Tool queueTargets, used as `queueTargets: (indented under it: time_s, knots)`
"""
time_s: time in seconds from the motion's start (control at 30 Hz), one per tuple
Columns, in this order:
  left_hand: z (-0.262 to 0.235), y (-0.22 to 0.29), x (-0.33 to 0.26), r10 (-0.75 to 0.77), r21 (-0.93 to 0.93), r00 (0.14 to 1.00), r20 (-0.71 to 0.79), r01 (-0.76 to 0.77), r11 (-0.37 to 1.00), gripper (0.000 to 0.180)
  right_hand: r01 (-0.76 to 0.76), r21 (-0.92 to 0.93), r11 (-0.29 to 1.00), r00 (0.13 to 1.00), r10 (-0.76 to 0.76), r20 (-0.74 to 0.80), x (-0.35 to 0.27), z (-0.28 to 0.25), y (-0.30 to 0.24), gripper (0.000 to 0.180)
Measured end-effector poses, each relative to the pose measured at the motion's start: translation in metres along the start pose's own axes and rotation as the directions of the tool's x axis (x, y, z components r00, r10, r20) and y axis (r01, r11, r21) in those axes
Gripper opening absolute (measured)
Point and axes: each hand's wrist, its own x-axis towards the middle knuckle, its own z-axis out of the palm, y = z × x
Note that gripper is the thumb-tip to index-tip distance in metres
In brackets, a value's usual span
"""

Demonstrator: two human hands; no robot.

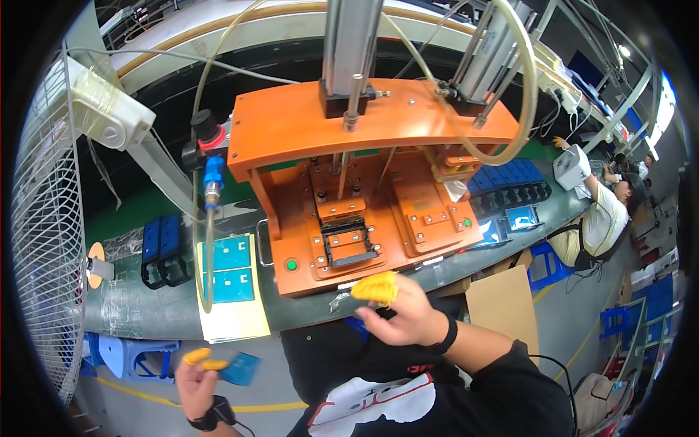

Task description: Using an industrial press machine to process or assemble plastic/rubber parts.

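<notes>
Finger cots in yellow (376, 288) cover fingertips on both hands. Left hand (195, 387) pinches a small blue film sheet (243, 368) by its edge, between thumb and fingers, and holds it out over the floor in front of the workbench (131, 306). Right hand (408, 313) is just in front of the press's near edge, fingers bent and thumb spread apart from them; whether anything lies under the fingers, I cannot tell. Orange twin-station press (364, 120) stands on the bench, two pneumatic cylinders rising from its top plate. A black rectangular frame (354, 258) sits in the left station's fixture. Beside the press on the left, more blue sheets (227, 256) lie on pale yellow paper (234, 324), and farther left are two blue-and-black housings (162, 251). More such housings (510, 180) are lined up past the press's right side, with two blue-faced pieces (521, 218) nearer the bench edge. Farther right, a co-worker (603, 211) sits at the bench
</notes>
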Motion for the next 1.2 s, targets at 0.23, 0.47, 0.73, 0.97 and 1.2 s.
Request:
queueTargets:
  time_s: [0.23, 0.47, 0.73, 0.97, 1.2]
  knots:
    - [0.121, 0.019, 0.057, 0.1, -0.091, 0.88, 0.463, -0.066, 0.994, 0.042, 0.045, -0.339, 0.94, 0.994, -0.077, -0.082, 0.02, -0.016, 0.007, 0.041]
    - [0.177, 0.053, 0.098, 0.311, 0.265, 0.842, 0.441, -0.453, 0.851, 0.04, -0.063, -0.532, 0.845, 0.998, 0.055, -0.031, 0.033, -0.008, 0.023, 0.031]
    - [0.199, 0.106, 0.168, 0.356, 0.391, 0.73, 0.583, -0.637, 0.665, 0.047, -0.109, -0.114, 0.988, 0.987, 0.094, -0.129, 0.018, -0.085, 0.007, 0.013]
    - [0.239, 0.096, 0.257, 0.226, 0.721, 0.82, 0.525, -0.57, 0.394, 0.035, -0.288, 0.523, 0.802, 0.738, 0.534, -0.413, -0.117, -0.185, 0.001, 0.023]
    - [0.232, 0.06, 0.341, 0.177, 0.803, 0.941, 0.289, -0.338, 0.491, 0.031, -0.02, 0.788, 0.616, 0.306, 0.754, -0.582, -0.221, -0.209, 0.031, 0.025]
